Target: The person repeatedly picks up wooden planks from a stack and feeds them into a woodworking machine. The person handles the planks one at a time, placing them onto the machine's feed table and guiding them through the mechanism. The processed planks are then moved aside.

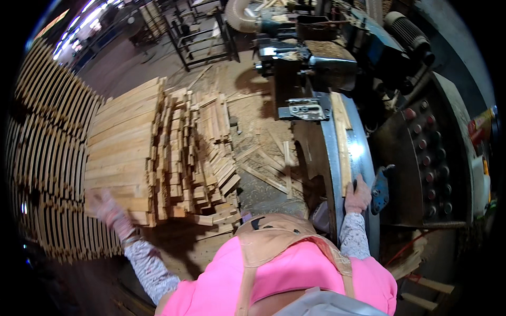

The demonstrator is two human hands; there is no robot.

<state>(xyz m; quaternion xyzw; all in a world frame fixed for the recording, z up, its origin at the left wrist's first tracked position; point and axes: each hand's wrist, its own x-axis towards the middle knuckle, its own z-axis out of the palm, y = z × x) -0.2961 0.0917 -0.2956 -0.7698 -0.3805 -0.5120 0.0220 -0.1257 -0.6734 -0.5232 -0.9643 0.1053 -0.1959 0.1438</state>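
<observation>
In a pale pink glove, my left hand (pixel 108 209) is at the near left corner of a stack of flat wooden boards (pixel 121 142). Motion smears its fingers, so its grip on a board does not show. My right hand (pixel 358 197), gloved too, holds the near end of a long wooden strip (pixel 341 145) on the shiny metal machine bed (pixel 363 137). That strip lies lengthwise along the bed, and a shorter piece seems to lie against its far right side. A blue metal clamp-like part (pixel 381 189) sits just right of this hand.
Slatted wood piles (pixel 52 142) rise at the far left. Loose offcuts (pixel 269 168) and sawdust cover the floor between stack and machine. A metal guide block (pixel 304 109) and cutting machinery (pixel 329 60) stand ahead. At right is a dark control panel (pixel 429 158) with several buttons.
</observation>
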